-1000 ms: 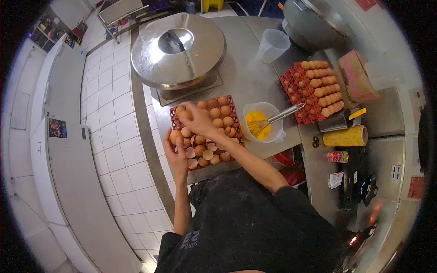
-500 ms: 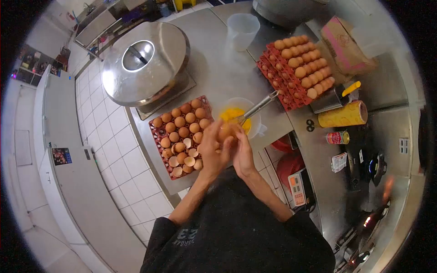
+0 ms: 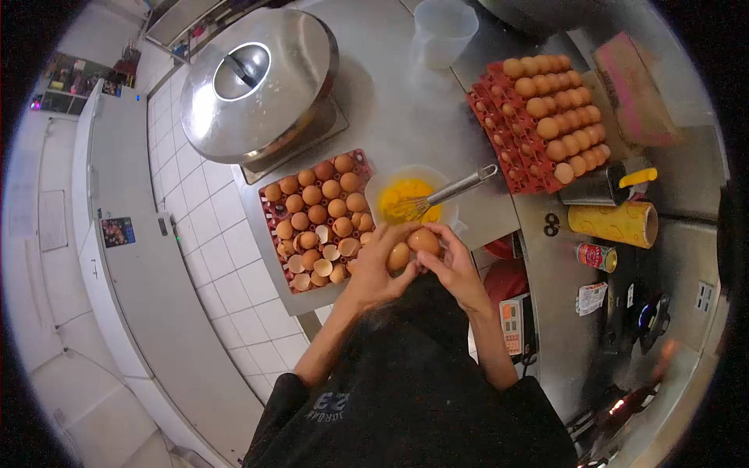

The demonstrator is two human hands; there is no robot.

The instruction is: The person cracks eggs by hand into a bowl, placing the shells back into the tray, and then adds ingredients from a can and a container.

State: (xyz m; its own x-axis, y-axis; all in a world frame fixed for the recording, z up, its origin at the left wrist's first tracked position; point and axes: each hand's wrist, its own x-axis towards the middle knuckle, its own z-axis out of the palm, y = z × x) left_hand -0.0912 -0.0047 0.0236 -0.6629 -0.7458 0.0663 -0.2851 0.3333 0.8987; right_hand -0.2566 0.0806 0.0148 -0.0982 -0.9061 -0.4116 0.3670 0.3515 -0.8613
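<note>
Close together in front of the black shirt, my left hand and my right hand each have fingers curled round a brown egg. The left egg sits beside the right egg, touching or nearly so. Just beyond my fingertips stands a translucent plastic jug with yellow egg inside. A whisk leans in it, its handle over the right rim. Left of my hands, a red egg tray carries rows of whole brown eggs and several cracked, empty shells.
A big lidded steel pot stands back left. At the right are stacked red trays of eggs, a cardboard box, a yellow roll, a can and a scale. Another translucent jug stands behind.
My hands have come slightly lower and apart, so two eggs now show between them. The camera view has shifted, moving the counter items in the picture.
</note>
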